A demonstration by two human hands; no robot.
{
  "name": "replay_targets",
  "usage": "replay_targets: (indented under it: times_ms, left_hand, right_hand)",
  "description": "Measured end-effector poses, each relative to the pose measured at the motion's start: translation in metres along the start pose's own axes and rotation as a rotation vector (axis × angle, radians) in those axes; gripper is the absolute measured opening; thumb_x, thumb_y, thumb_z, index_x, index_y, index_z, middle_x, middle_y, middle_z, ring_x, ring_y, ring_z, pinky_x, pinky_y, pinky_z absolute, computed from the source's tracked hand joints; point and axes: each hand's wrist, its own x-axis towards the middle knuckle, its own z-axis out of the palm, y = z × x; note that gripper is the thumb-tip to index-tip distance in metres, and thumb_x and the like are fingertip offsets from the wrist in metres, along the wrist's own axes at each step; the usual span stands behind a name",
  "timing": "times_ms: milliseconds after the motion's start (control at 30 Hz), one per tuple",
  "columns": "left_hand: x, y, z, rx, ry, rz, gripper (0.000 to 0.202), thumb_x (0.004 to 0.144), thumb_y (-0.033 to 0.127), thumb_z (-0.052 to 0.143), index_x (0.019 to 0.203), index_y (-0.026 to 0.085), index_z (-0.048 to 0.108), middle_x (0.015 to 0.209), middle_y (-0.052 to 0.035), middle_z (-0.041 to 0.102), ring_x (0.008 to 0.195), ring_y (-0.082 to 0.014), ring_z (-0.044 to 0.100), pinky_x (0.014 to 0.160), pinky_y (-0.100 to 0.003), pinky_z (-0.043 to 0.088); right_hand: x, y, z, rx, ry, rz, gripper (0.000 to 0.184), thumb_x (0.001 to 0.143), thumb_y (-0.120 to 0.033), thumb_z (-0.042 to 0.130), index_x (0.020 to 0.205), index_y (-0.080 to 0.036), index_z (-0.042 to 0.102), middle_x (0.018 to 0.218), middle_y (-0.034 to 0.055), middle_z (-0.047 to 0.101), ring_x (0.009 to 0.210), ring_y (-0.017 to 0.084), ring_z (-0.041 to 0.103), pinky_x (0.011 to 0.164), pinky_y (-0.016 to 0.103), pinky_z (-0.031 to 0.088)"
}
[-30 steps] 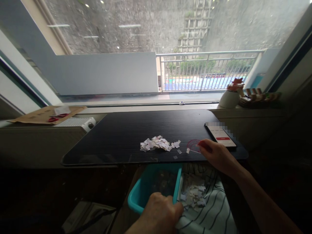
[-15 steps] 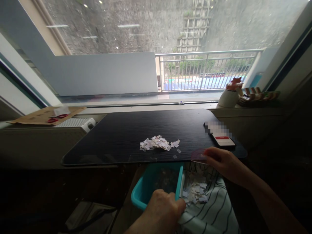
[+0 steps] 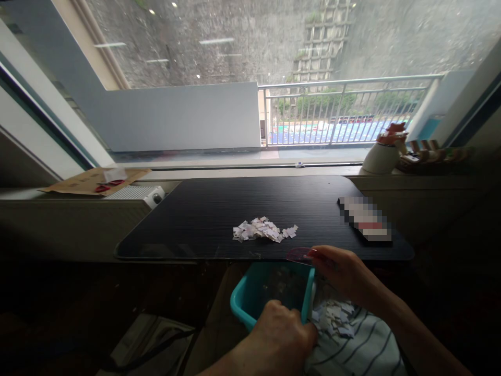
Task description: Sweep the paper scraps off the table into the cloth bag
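Note:
My left hand (image 3: pixel 279 331) is closed on the near rim of a turquoise bin (image 3: pixel 240 305), which sits below the front edge of the black table (image 3: pixel 203 209). Small scraps, dim in the shade, lie inside the bin. Between the fingers of my right hand (image 3: pixel 338 266) is a thin see-through pinkish plastic piece with a rounded edge (image 3: pixel 298 254), held at the table's front edge above the bin. On the tabletop lies a pile of small white paper scraps (image 3: pixel 262 230). More paper scraps (image 3: pixel 336 316) rest on striped cloth (image 3: pixel 368 339) to the right of the bin.
A phone (image 3: pixel 366 219), partly blurred, lies at the table's right. On the windowsill stand a white jug with an orange top (image 3: pixel 381 154) and a wooden rack (image 3: pixel 426 154). Brown paper with red-handled scissors (image 3: pixel 102 187) lies at the left, near a white radiator (image 3: pixel 139 196).
My right hand has moved left and lower with the plastic piece, over the bin. Two small clear scraps near the table edge are gone from there. The view has shifted slightly.

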Motion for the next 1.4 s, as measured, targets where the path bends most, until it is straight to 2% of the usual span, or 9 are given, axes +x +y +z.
replay_targets:
  times_ms: [100,267,400,467,667,767,1000,1267,1400]
  left_hand:
    - [-0.001,0.002,-0.003,-0.003,-0.009,-0.010,0.009,0.077,0.022,0.057,0.084,0.017,0.060,0.073,-0.0074,0.065,0.063,-0.0232,0.063,0.062,-0.033,0.047]
    - [-0.006,0.003,-0.001,0.003,-0.025,-0.037,0.010,0.077,0.023,0.059,0.084,0.017,0.062,0.071,-0.0078,0.065,0.062,-0.0231,0.063,0.062,-0.033,0.047]
    - [-0.010,0.000,0.006,0.008,-0.025,-0.066,0.012,0.075,0.026,0.061,0.083,0.018,0.062,0.070,-0.0070,0.065,0.061,-0.0228,0.062,0.059,-0.031,0.048]
    - [-0.011,-0.002,0.009,0.025,-0.046,-0.070,0.012,0.075,0.027,0.060,0.084,0.019,0.061,0.071,-0.0071,0.065,0.061,-0.0235,0.063,0.057,-0.031,0.048]
    - [-0.019,-0.006,0.012,0.044,-0.029,-0.092,0.010,0.076,0.026,0.059,0.084,0.020,0.060,0.069,-0.0051,0.064,0.059,-0.0229,0.062,0.056,-0.029,0.046]
    - [-0.021,-0.005,0.012,0.025,-0.033,-0.095,0.015,0.073,0.028,0.063,0.086,0.019,0.060,0.072,-0.0050,0.065,0.061,-0.0224,0.062,0.057,-0.028,0.046]
    - [-0.022,-0.006,0.010,0.023,-0.099,-0.109,0.011,0.079,0.020,0.058,0.089,0.020,0.060,0.077,-0.0070,0.066,0.063,-0.0238,0.063,0.058,-0.032,0.048]
    - [-0.020,-0.006,0.009,0.007,-0.121,-0.110,0.012,0.079,0.024,0.057,0.090,0.020,0.060,0.079,-0.0062,0.066,0.066,-0.0247,0.063,0.060,-0.034,0.049]
    - [-0.020,-0.005,0.008,0.003,-0.139,-0.117,0.014,0.077,0.026,0.059,0.090,0.020,0.059,0.080,-0.0054,0.066,0.067,-0.0250,0.063,0.061,-0.034,0.049]
  right_hand:
    - [0.001,-0.003,-0.001,-0.006,0.040,0.011,0.026,0.088,-0.035,0.046,0.093,-0.018,0.066,0.081,0.0035,0.069,0.068,0.015,0.059,0.061,0.022,0.045]
    - [0.009,-0.003,-0.002,-0.013,-0.018,-0.009,0.023,0.087,-0.032,0.047,0.090,-0.019,0.066,0.077,0.0018,0.069,0.065,0.014,0.059,0.060,0.022,0.045]
    - [0.027,0.006,-0.004,-0.111,0.124,0.034,0.023,0.085,-0.032,0.048,0.095,-0.020,0.065,0.082,0.0033,0.070,0.069,0.016,0.061,0.060,0.023,0.044]
    - [0.034,0.010,-0.005,-0.157,0.142,0.061,0.024,0.084,-0.032,0.048,0.097,-0.020,0.065,0.082,0.0037,0.070,0.069,0.016,0.062,0.061,0.024,0.043]
    - [0.032,0.010,-0.018,-0.221,0.091,0.083,0.021,0.080,-0.031,0.049,0.088,-0.020,0.065,0.070,0.0008,0.067,0.060,0.015,0.059,0.057,0.025,0.041]
    - [0.032,0.012,-0.021,-0.196,0.118,0.097,0.021,0.079,-0.032,0.049,0.087,-0.020,0.065,0.072,0.0018,0.068,0.062,0.015,0.059,0.059,0.025,0.042]
    - [0.043,0.014,-0.021,-0.225,0.150,0.158,0.022,0.080,-0.033,0.049,0.084,-0.020,0.065,0.074,0.0029,0.068,0.065,0.016,0.060,0.060,0.027,0.043]
    - [0.043,0.016,-0.022,-0.238,0.146,0.181,0.020,0.079,-0.031,0.048,0.084,-0.019,0.064,0.075,0.0029,0.068,0.067,0.017,0.061,0.062,0.027,0.042]
    - [0.044,0.015,-0.019,-0.181,0.109,0.148,0.022,0.080,-0.033,0.048,0.085,-0.019,0.065,0.077,0.0030,0.069,0.068,0.016,0.061,0.064,0.026,0.043]
